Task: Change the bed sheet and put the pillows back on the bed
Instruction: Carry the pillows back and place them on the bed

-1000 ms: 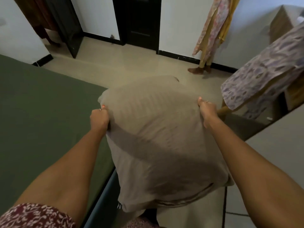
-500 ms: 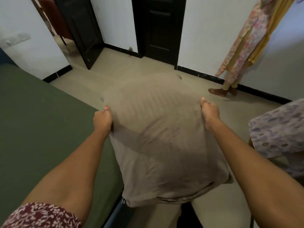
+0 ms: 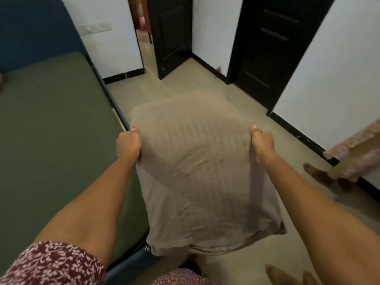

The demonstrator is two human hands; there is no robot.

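Head view, single frame.

Taupe-brown striped fabric pillow [image 3: 201,173]: held in the air at centre frame, above the beige floor [image 3: 236,95] and just beside the right edge of the bed. Its long axis runs from the lower centre of the frame up toward the upper centre, tilted slightly left at the top. The far short edge points toward the black doors; the near short edge, with a loose flap of pillowcase, hangs toward the person's body at lower centre. Broad face turned up toward the camera. The woven stripes run across the width.

Left hand [image 3: 128,146]: fingers curled, clenched on the pillow's left long edge at centre left, thumb on top.

Right hand [image 3: 262,141]: fingers curled, clenched on the pillow's right long edge at centre right, thumb on top. Both arms are stretched forward; a maroon floral sleeve [image 3: 53,264] shows at lower left.

Bed with dark green fitted sheet [image 3: 51,140]: fills the left of the frame, sheet flat. A dark blue headboard [image 3: 35,31] stands at upper left.

Surroundings: an open black door [image 3: 172,36] at upper centre, a closed black door [image 3: 273,48] at upper right, white walls between. At the right edge, the hem of a patterned garment [image 3: 355,153] and a bare foot [image 3: 316,173] of a second person on the floor.
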